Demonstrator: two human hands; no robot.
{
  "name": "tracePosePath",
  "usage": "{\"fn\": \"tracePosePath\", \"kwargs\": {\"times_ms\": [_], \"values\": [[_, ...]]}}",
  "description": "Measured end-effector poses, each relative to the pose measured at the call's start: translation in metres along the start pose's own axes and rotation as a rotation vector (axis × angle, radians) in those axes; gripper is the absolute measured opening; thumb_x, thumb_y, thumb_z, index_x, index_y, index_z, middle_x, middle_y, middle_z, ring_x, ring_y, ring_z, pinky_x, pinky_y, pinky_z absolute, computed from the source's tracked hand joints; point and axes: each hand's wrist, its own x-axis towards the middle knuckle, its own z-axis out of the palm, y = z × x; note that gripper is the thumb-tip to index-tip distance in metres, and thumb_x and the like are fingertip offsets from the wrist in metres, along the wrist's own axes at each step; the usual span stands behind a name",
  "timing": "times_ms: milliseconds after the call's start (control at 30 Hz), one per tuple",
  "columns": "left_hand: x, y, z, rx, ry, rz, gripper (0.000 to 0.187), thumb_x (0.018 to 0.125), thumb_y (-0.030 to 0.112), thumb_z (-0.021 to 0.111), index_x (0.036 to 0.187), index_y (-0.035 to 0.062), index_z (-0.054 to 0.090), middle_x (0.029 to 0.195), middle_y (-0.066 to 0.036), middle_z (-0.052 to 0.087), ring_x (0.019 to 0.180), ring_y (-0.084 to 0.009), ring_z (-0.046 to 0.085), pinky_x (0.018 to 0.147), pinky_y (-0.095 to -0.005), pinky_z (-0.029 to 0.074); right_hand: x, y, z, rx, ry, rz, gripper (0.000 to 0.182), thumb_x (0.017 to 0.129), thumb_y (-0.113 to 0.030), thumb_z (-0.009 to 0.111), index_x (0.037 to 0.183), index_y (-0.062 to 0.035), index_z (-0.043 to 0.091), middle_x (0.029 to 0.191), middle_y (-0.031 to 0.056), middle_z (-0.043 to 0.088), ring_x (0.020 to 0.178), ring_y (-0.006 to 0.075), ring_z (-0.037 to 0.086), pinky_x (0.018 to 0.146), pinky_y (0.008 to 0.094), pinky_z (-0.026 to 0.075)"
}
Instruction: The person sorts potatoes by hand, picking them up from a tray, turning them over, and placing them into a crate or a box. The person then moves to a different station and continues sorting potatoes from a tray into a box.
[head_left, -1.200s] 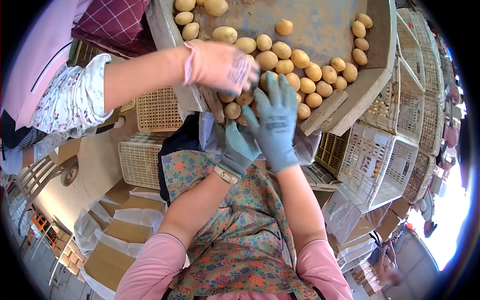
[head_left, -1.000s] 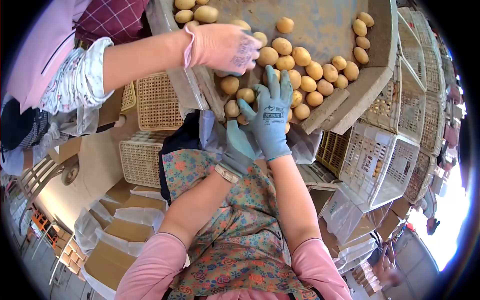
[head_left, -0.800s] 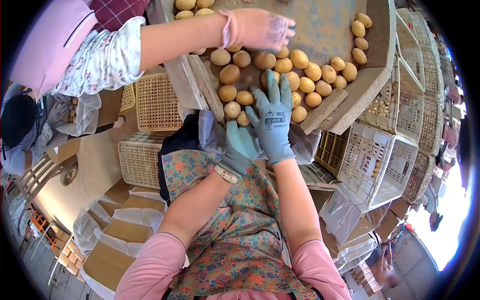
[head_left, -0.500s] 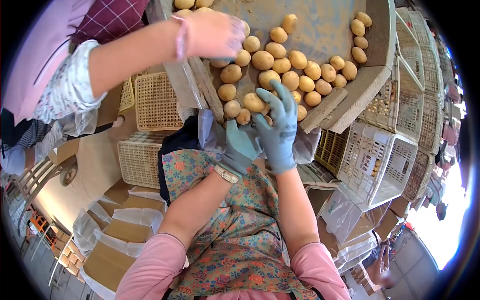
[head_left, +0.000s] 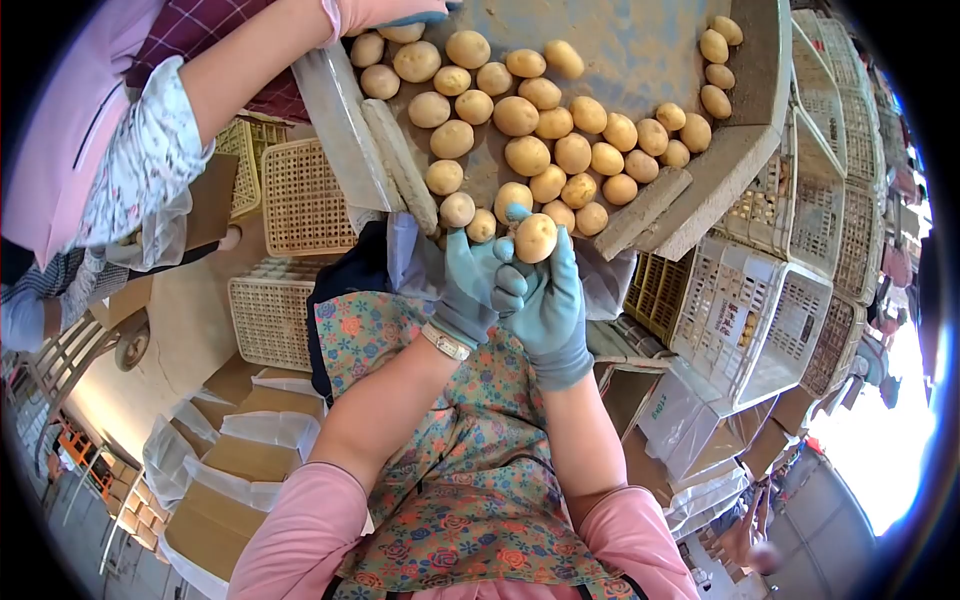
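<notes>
My right hand (head_left: 558, 318), in a light blue glove, grips a potato (head_left: 535, 239) at the lower edge of the sorting tray (head_left: 630, 65). The thumb presses its right side while other fingers curl below. Beside it, my left hand (head_left: 468, 285), gloved alike, is loosely cupped with a digit stretched up near a small potato (head_left: 481, 225); its remaining fingers are partly hidden by the right hand. Several loose potatoes (head_left: 527, 155) lie spread over the dusty tray in front of both hands.
At upper left, a co-worker's gloved hand (head_left: 385, 12) reaches over the tray. Plastic crates (head_left: 310, 198) stand at left, with more white crates (head_left: 735, 315) stacked at right. Lined cardboard boxes (head_left: 215, 530) sit lower left. Wooden strips (head_left: 645, 212) flank the tray's opening.
My right hand has drawn back from the pile and turned, now with a potato in its grip. The co-worker's hand has moved up and left; several potatoes have shifted.
</notes>
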Motion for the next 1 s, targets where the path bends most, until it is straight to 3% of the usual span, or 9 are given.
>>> {"fn": "tracePosePath", "kwargs": {"times_ms": [67, 167, 367, 467, 567, 667, 800, 867, 1000], "values": [[0.000, 0.003, 0.012, -0.067, -0.162, -0.161, 0.109, 0.087, 0.093, 0.029, 0.144, 0.0023, 0.047, 0.128, -0.024, 0.061, 0.093, -0.0503, 0.059, 0.068, -0.0550, 0.049, -0.001, -0.001, 0.001, 0.039, -0.017, 0.030, 0.057, 0.111, -0.050, 0.043, 0.150, -0.0093, 0.048, 0.113, 0.0110, 0.066, 0.072, 0.0118, 0.057, 0.061, 0.0261, 0.048], [0.002, 0.004, 0.008, -0.061, -0.176, -0.156, 0.116, 0.084, 0.095, 0.029, 0.153, 0.0024, 0.034, 0.123, -0.023, 0.062, 0.071, -0.0330, 0.042, 0.061, -0.0497, 0.040, 0.000, -0.002, 0.003, 0.150, 0.021, 0.074, 0.056, 0.112, -0.050, 0.042, 0.148, -0.0076, 0.049, 0.104, 0.0069, 0.063, 0.072, 0.0113, 0.056, 0.060, 0.0248, 0.044], [0.004, -0.010, 0.029, -0.010, 0.005, -0.123, 0.107, 0.086, 0.093, 0.032, 0.145, 0.0042, 0.038, 0.121, -0.018, 0.063, 0.075, -0.0309, 0.051, 0.058, -0.0462, 0.042, -0.003, -0.006, -0.002, 0.352, -0.227, 0.108, 0.045, 0.107, -0.036, 0.051, 0.145, -0.0129, 0.055, 0.114, 0.0125, 0.065, 0.082, 0.0185, 0.062, 0.068, 0.0308, 0.051], [0.000, -0.018, 0.036, 0.390, 0.231, 0.141, 0.075, 0.100, 0.072, 0.033, 0.133, 0.0067, 0.050, 0.122, -0.014, 0.065, 0.103, -0.0264, 0.063, 0.084, -0.0413, 0.052, -0.008, -0.006, -0.007, 0.122, -0.239, -0.109, 0.053, 0.096, -0.016, 0.062, 0.148, -0.0126, 0.052, 0.147, 0.0176, 0.056, 0.126, 0.0322, 0.061, 0.103, 0.0460, 0.053], [-0.002, -0.018, 0.031, 0.660, 0.330, 0.251, 0.056, 0.107, 0.056, 0.034, 0.125, 0.0080, 0.058, 0.125, -0.011, 0.066, 0.118, -0.0226, 0.063, 0.101, -0.0382, 0.053, -0.013, -0.007, -0.008, -1.289, -0.091, -0.649, 0.069, 0.089, 0.001, 0.066, 0.154, -0.0037, 0.044, 0.151, 0.0133, 0.052, 0.135, 0.0254, 0.056, 0.113, 0.0416, 0.047], [0.001, -0.012, 0.027, 0.838, 0.299, 0.107, 0.037, 0.107, 0.040, 0.045, 0.126, 0.0096, 0.052, 0.125, -0.010, 0.061, 0.124, -0.0241, 0.058, 0.109, -0.0425, 0.047, -0.015, -0.006, 0.011, -0.660, 0.105, -0.359, 0.073, 0.087, 0.006, 0.067, 0.155, -0.0010, 0.043, 0.150, 0.0113, 0.053, 0.136, 0.0216, 0.055, 0.114, 0.0367, 0.046], [0.002, -0.014, 0.032, 1.162, 0.282, 0.173, 0.042, 0.108, 0.043, 0.042, 0.131, 0.0094, 0.052, 0.132, -0.011, 0.060, 0.129, -0.0246, 0.056, 0.112, -0.0432, 0.045, -0.016, -0.011, 0.019, -0.702, 0.156, -0.323, 0.072, 0.086, 0.008, 0.068, 0.154, -0.0018, 0.044, 0.149, 0.0106, 0.053, 0.133, 0.0192, 0.056, 0.112, 0.0335, 0.047], [0.005, -0.019, 0.051, 0.411, 0.061, 0.071, 0.050, 0.109, 0.047, 0.038, 0.141, 0.0095, 0.047, 0.141, -0.013, 0.057, 0.136, -0.0266, 0.052, 0.116, -0.0449, 0.041, -0.015, -0.014, 0.020, -0.751, 0.183, -0.271, 0.069, 0.089, 0.006, 0.068, 0.154, -0.0019, 0.046, 0.149, 0.0099, 0.053, 0.131, 0.0175, 0.056, 0.111, 0.0321, 0.046], [0.000, -0.013, 0.041, 0.466, 0.067, 0.048, 0.058, 0.109, 0.050, 0.036, 0.148, 0.0075, 0.040, 0.147, -0.014, 0.053, 0.139, -0.0287, 0.049, 0.118, -0.0466, 0.039, -0.017, -0.017, 0.020, -0.756, 0.218, -0.187, 0.063, 0.091, 0.005, 0.068, 0.151, -0.0021, 0.049, 0.148, 0.0103, 0.053, 0.129, 0.0160, 0.056, 0.108, 0.0305, 0.048]]}}
